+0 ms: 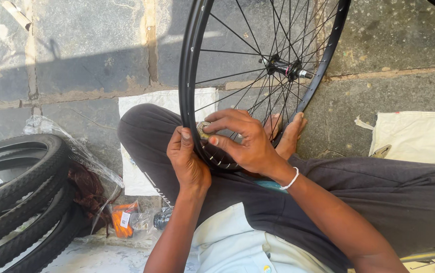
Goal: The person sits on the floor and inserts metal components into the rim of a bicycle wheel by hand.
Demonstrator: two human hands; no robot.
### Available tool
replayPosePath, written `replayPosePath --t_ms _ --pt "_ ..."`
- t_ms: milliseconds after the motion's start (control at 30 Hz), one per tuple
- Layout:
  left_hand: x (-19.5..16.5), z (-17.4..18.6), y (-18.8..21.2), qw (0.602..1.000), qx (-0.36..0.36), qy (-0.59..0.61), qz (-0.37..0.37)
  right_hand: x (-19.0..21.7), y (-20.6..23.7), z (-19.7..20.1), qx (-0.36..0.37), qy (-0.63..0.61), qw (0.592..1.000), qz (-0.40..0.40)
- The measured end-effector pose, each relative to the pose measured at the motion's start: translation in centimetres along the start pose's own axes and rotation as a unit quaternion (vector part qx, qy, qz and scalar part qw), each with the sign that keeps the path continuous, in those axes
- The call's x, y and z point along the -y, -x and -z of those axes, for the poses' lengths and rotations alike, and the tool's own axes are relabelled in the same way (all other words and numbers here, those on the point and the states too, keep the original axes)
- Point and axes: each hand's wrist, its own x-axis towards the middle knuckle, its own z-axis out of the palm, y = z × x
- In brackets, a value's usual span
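Wheel (197, 76): upright on the lap, hub (285, 66) at 1 o'clock from the hands. Left hand (187, 159) clasped its rim; right hand (243, 139) pinched a tape roll (203, 130) against it. Tyres (20, 197) lay at 9 o'clock.

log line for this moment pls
left hand on wheel rim | right hand pinching small roll against rim | wheel upright over lap | tyres stacked at left

Left of the hands lie stacked black knobbly rubber tyres (18, 202) under crumpled clear plastic wrap (71, 146). Below them sits an orange packet (123, 221). Far right, a cream cloth (419, 136) covers the grey stone floor (76, 55).
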Motion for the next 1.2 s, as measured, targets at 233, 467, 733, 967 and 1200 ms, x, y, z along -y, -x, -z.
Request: replayPosePath --t_ms 233,467,733,967,1200 --pt "0.6 0.1 0.0 1.0 0.009 0.012 -0.018 -0.6 -0.5 -1.9 0.001 0.175 0.978 -0.114" --pt "0.1 0.6 -0.3 1.0 0.016 -0.005 0.018 -1.2 -0.3 -0.5 -0.001 -0.011 0.999 -0.048" --pt "0.5 1.3 -0.5 0.996 0.054 0.073 -0.008 -0.7 -0.8 -0.9 0.006 -0.226 0.972 -0.06" --pt "0.5 1.1 -0.2 0.999 0.01 -0.004 0.03 -1.0 -0.4 -1.5 -0.004 0.153 0.987 -0.058" --pt "0.1 1.0 -0.4 0.999 0.029 -0.017 0.03 -0.7 -0.5 -0.8 0.003 -0.091 0.992 -0.088"
